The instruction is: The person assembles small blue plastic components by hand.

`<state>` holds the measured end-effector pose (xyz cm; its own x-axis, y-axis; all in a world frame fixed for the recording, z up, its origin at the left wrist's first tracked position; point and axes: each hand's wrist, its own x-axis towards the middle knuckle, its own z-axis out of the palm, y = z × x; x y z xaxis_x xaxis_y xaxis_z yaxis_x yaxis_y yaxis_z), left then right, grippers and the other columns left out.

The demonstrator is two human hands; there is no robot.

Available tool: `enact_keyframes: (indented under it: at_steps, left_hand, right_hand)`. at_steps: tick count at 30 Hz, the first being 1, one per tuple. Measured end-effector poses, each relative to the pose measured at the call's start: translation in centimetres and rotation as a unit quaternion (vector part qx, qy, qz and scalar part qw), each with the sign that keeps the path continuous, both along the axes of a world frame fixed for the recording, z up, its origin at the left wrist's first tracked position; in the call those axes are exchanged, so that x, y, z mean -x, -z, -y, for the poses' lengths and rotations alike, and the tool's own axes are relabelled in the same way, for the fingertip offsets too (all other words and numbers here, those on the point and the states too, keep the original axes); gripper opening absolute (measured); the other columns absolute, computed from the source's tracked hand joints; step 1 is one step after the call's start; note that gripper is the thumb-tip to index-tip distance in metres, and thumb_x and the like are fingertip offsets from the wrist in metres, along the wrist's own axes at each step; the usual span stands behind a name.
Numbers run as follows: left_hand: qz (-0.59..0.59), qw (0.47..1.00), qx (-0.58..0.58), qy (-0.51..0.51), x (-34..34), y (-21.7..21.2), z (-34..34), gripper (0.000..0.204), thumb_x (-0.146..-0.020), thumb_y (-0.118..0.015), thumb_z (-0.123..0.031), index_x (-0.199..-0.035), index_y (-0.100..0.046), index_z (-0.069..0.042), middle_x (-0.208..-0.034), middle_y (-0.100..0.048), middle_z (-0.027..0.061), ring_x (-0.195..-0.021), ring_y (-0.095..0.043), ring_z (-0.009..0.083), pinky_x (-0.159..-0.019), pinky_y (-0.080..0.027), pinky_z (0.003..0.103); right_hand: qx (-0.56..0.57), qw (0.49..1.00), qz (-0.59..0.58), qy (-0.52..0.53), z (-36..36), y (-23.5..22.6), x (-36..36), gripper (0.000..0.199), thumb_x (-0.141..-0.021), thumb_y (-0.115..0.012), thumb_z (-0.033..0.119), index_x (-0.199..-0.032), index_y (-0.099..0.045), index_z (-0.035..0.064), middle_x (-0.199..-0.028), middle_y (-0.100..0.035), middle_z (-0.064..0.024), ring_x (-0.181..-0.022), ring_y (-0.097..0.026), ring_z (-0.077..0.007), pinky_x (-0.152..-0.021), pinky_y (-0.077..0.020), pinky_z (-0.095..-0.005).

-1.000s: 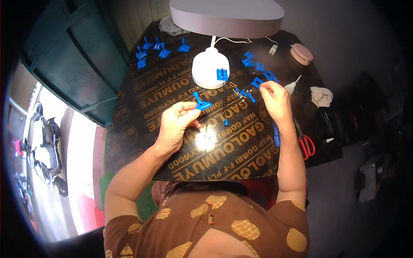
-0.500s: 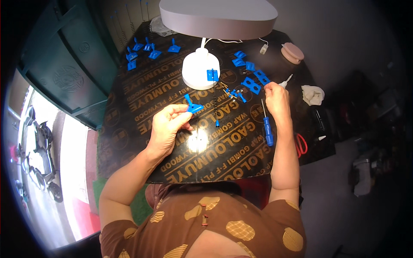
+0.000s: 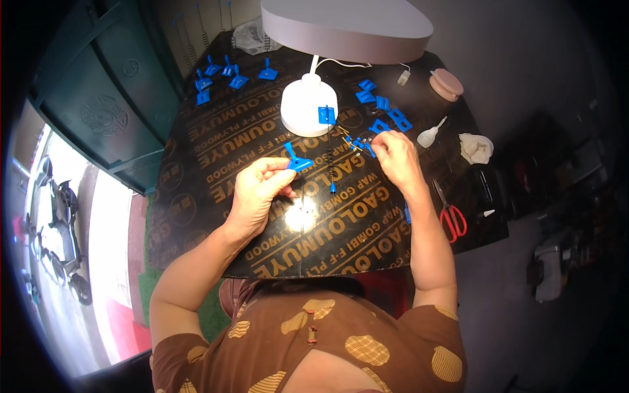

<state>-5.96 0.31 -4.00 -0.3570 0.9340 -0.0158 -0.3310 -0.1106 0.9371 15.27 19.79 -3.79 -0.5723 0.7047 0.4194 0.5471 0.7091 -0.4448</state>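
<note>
My left hand [image 3: 257, 191] pinches a blue plastic bracket [image 3: 300, 164] between thumb and fingers, its narrow stem pointing up. My right hand [image 3: 401, 162] has its fingertips drawn together at the edge of a pile of small blue pieces and screws [image 3: 356, 143]; whether anything is between them is hidden. Just beyond that hand lie flat blue plates with holes [image 3: 398, 120]. Between my hands, a thin dark spring rod [image 3: 330, 160] with a blue tip extends from a blue square piece [image 3: 326, 115] at the lamp base.
A white lamp [image 3: 308, 108] stands mid-table under its wide head. Several blue brackets [image 3: 238, 81] sit far left, and more blue pieces [image 3: 365, 97] far right. Along the right are a white bottle [image 3: 428, 136], a crumpled cloth [image 3: 476, 149], red-handled scissors [image 3: 453, 221] and a partly covered blue screwdriver [image 3: 407, 213].
My right hand has moved left and slightly nearer, from the holed plates to the small-piece pile. Its forearm now covers most of the screwdriver. My left hand keeps its hold on the bracket.
</note>
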Motion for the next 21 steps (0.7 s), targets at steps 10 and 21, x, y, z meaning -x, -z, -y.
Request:
enact_keyframes:
  at_steps: [10, 21]
  left_hand:
    - [0.003, 1.0, 0.005, 0.005, -0.14, -0.27, 0.18, 0.028, -0.087, -0.064, -0.008, -0.109, -0.055, 0.007, -0.093, -0.064, 0.0112, -0.07, -0.061, 0.012, -0.07, -0.055, 0.028]
    - [-0.001, 1.0, 0.011, 0.007, -0.1, -0.16, 0.22, 0.027, -0.087, -0.063, -0.007, -0.109, -0.055, 0.007, -0.091, -0.064, 0.0105, -0.07, -0.061, 0.0123, -0.069, -0.055, 0.028]
  right_hand:
    - [-0.046, 0.996, 0.04, -0.068, 0.72, 0.5, 0.79, 0.008, -0.081, -0.063, 0.006, -0.087, -0.067, 0.0037, -0.084, -0.062, -0.0124, -0.088, -0.057, -0.03, -0.081, -0.047, -0.0393]
    - [-0.057, 0.995, 0.068, -0.05, 0.9, 0.76, 1.03, 0.007, -0.078, -0.065, 0.007, -0.081, -0.062, 0.0017, -0.084, -0.061, -0.0137, -0.086, -0.057, -0.0313, -0.079, -0.0472, -0.0409]
